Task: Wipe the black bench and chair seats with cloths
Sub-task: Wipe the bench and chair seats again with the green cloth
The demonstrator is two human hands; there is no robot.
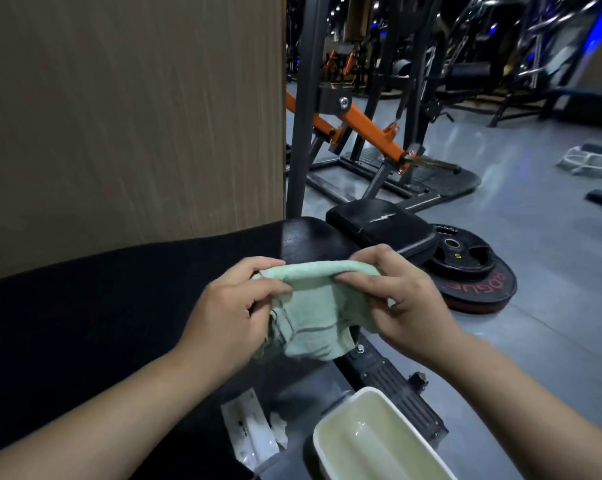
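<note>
Where the cloth hangs: the pale green cloth is held up in the air between both hands, above the near edge of the black bench; its top edge is stretched flat and the rest droops in folds.
Left hand: the left hand pinches the cloth's top left corner, thumb in front and fingers curled behind.
Right hand: the right hand pinches the top right corner, thumb lying along the fold.
Bench: long and dark, it runs along the foot of a wood-grain panel.
Seat pad: a black padded seat lies just beyond the bench end, with a pale scuff on top.
Floor: weight plates are stacked right of the pad; a cream tub holding liquid sits below the hands, with white packets beside it.
</note>
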